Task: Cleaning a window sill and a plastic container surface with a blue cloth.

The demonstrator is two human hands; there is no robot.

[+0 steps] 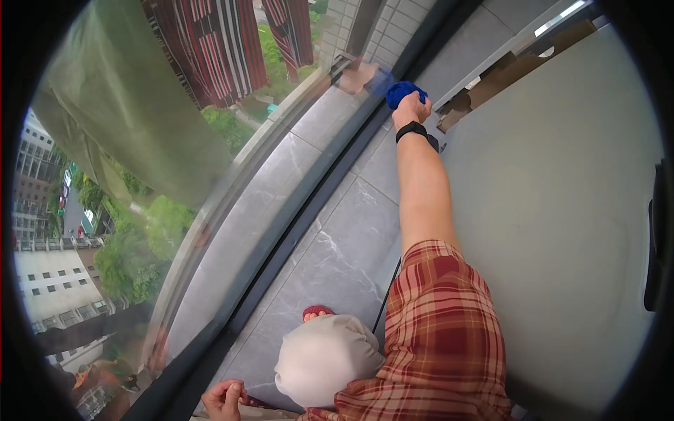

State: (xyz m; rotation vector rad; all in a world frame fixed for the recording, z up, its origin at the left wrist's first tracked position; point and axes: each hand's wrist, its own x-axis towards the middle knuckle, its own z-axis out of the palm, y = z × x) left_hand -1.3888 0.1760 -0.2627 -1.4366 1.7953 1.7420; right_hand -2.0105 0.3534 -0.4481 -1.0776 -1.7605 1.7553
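Observation:
My right hand (pixel 415 107) is stretched far forward and grips a bunched blue cloth (pixel 401 94). The cloth is at the dark frame (pixel 337 176) along the bottom of the glass, and its reflection shows in the pane. A black band circles my right wrist. Down at the lower left, my left hand (pixel 224 400) is loosely curled, thumb against the fingers, and nothing shows in it. Between the two arms is my bent knee (pixel 326 358) in light trousers. The glass pane (pixel 253 173) fills the left side.
Close to my right arm stands a large pale panel (pixel 547 221) with a dark recess at its right edge. Brown cardboard (pixel 518 73) lies behind it. Grey marbled tiles (pixel 337 237) cover the floor. A thin black cord (pixel 387 300) runs beside my sleeve. Striped textiles (pixel 226 47) appear through the glass.

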